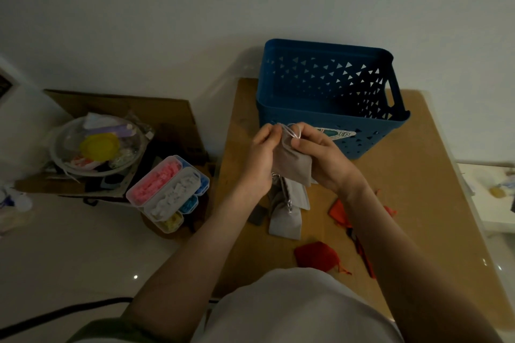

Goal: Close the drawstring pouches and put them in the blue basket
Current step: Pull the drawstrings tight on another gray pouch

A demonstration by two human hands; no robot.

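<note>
Holding a grey pouch up off the wooden table with both hands, right in front of the near wall of the blue basket, so not in there yet. Pinching the silvery drawstring at the pouch mouth with the left hand, with fingertips curled in tight on the cord. Gripping the top of the same pouch with the right hand, with thumb on the near side and fingers wrapped round the back, plus a loop of cord over the index finger by the look of it. Can't really tell how far shut the mouth is, too dim and mostly hidden behind fingers.

Just below the hands, lying flat on the table: a couple more grey pouches, overlapping, with cords loose. Closer to the near edge, a red pouch, and an orange pouch half hidden under the right forearm.

Off to the left of the table: a stack of clear boxes with pink, white, blue and yellow bits, and a clear bowl with a yellow lid in it, sitting on flattened cardboard.
</note>
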